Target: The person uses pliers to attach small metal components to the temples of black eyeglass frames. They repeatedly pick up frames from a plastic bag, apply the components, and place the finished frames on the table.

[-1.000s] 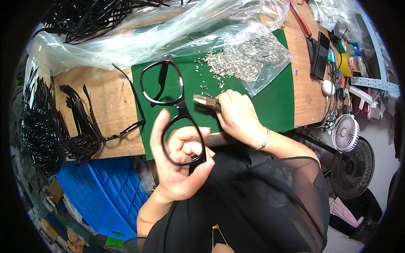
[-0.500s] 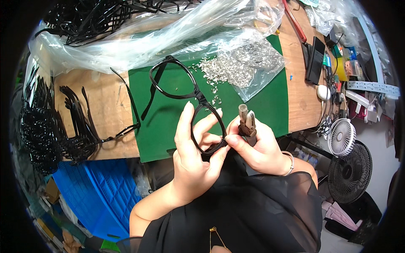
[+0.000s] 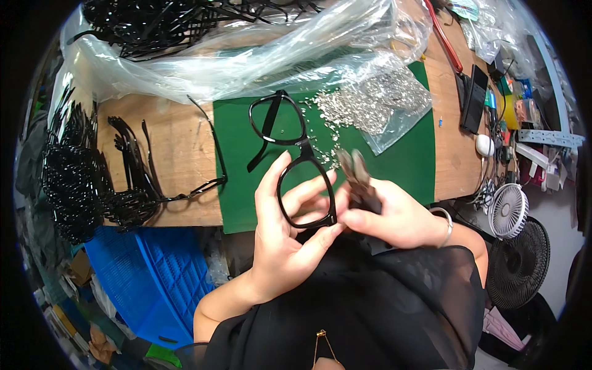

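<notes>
My left hand (image 3: pixel 279 243) grips a black eyeglass frame (image 3: pixel 306 149) by its lower rim, with the fingers seen through the lens opening. The frame is tilted upright, and one temple arm shows behind the far rim. In my right hand (image 3: pixel 404 216) is a pair of pliers (image 3: pixel 359 188), its two metal tips pointing away from me and blurred by motion. The right fingers and thumb are close to the frame's near corner. Beyond the hands, small silvery metal pieces (image 3: pixel 338 108) lie spilled on a green mat (image 3: pixel 401 179), beside a clear plastic bag (image 3: pixel 385 140) with more of them.
At the left lie bundles of black frames (image 3: pixel 71 179) and several loose ones (image 3: pixel 132 154). Clear plastic sheeting (image 3: pixel 166 77) crosses the back. A phone (image 3: pixel 474 98) and a red-handled tool (image 3: pixel 445 37) are at the right. A blue crate (image 3: pixel 154 283) stands below the table's left edge; small fans (image 3: pixel 509 211) stand right.
The pliers have tilted and moved slightly in my right hand, which has turned. The eyeglass frame stands a little more upright in my left hand. The whole view has shifted slightly.
</notes>
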The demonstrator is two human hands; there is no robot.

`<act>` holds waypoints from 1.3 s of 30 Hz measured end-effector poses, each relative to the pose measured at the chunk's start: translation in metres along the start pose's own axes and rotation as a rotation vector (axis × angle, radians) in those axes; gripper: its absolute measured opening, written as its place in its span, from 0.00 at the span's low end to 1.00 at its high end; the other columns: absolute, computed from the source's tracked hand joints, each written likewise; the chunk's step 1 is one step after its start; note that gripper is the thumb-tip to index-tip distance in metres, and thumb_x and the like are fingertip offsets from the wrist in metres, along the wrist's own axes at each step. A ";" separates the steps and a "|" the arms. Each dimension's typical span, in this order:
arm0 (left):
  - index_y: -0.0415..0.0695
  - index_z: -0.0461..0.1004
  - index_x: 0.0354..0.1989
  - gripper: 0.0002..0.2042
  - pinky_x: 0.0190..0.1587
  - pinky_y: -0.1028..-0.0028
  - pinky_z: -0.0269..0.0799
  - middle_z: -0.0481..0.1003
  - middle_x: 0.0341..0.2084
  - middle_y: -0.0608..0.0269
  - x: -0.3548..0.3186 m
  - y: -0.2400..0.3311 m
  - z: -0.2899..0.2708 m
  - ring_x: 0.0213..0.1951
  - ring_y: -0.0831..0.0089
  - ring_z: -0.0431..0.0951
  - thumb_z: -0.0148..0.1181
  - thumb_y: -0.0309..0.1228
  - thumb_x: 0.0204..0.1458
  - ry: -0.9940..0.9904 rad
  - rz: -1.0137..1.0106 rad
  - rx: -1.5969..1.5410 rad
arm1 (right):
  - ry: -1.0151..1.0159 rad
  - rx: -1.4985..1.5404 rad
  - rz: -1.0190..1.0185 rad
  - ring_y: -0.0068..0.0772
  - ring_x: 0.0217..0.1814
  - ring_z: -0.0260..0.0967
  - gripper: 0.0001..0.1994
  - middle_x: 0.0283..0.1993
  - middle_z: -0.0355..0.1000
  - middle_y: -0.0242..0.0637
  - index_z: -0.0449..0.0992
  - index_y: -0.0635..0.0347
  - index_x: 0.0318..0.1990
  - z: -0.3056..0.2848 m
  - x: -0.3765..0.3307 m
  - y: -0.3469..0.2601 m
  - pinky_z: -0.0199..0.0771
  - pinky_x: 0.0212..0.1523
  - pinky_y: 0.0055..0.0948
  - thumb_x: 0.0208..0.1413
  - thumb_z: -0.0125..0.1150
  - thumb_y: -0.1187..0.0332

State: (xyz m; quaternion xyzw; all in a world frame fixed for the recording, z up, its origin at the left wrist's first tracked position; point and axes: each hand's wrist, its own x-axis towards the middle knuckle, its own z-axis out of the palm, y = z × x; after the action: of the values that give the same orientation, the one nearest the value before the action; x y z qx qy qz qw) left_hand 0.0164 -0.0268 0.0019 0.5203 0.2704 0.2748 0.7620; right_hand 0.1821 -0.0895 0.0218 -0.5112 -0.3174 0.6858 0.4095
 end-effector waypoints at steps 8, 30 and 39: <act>0.42 0.32 0.61 0.44 0.41 0.77 0.73 0.63 0.51 0.43 -0.004 0.005 -0.006 0.41 0.69 0.75 0.58 0.13 0.41 -0.022 -0.041 -0.053 | -0.267 -0.629 0.115 0.49 0.38 0.67 0.16 0.34 0.67 0.50 0.65 0.68 0.38 -0.005 -0.009 -0.016 0.67 0.39 0.38 0.55 0.50 0.60; 0.42 0.35 0.61 0.41 0.41 0.77 0.73 0.62 0.51 0.44 0.013 -0.003 -0.012 0.40 0.72 0.75 0.56 0.12 0.42 -0.110 -0.184 0.051 | -0.040 -0.988 -0.040 0.48 0.36 0.68 0.24 0.35 0.69 0.51 0.64 0.72 0.48 -0.041 0.005 0.025 0.68 0.38 0.37 0.50 0.56 0.60; 0.51 0.39 0.59 0.41 0.25 0.76 0.70 0.68 0.37 0.46 -0.035 -0.016 -0.026 0.21 0.73 0.70 0.62 0.23 0.42 -0.040 -0.093 -0.280 | 0.225 -1.388 -0.230 0.39 0.32 0.66 0.25 0.29 0.68 0.40 0.65 0.68 0.48 -0.038 -0.002 0.052 0.65 0.33 0.34 0.44 0.60 0.62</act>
State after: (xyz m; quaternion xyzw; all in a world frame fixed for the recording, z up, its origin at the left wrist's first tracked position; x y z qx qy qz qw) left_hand -0.0239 -0.0396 -0.0166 0.4014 0.2381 0.2638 0.8442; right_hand 0.2065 -0.1149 -0.0318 -0.6850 -0.6885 0.2209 0.0893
